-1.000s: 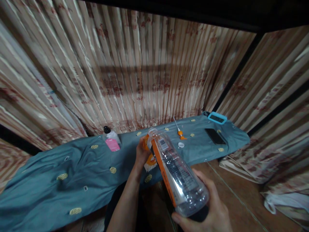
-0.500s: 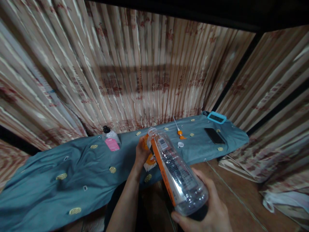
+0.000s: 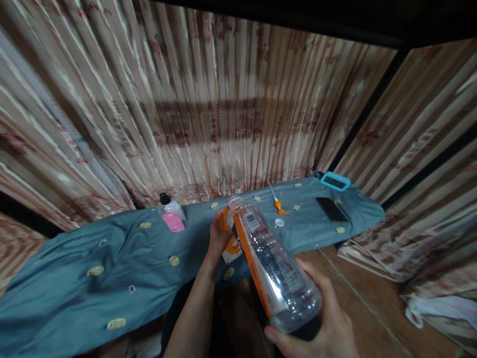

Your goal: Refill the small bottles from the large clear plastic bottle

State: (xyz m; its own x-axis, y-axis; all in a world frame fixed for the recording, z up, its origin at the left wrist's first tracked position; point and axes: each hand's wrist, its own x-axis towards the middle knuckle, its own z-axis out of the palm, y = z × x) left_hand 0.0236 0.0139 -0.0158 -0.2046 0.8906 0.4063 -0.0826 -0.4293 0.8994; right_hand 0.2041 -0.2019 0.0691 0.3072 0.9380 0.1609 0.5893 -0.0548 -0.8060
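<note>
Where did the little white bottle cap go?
In the head view the white cap lies on the blue cloth, right of centre, just below the orange-tipped nozzle and right of the clear bottle.

You are looking at a home interior: long pleated beige curtains with a reddish print are hanging across the back and right side. A narrow tabletop is wearing a teal cloth dotted with yellow medallions, a black smartphone is lying on it, and brown floor tiles are showing below.
</note>
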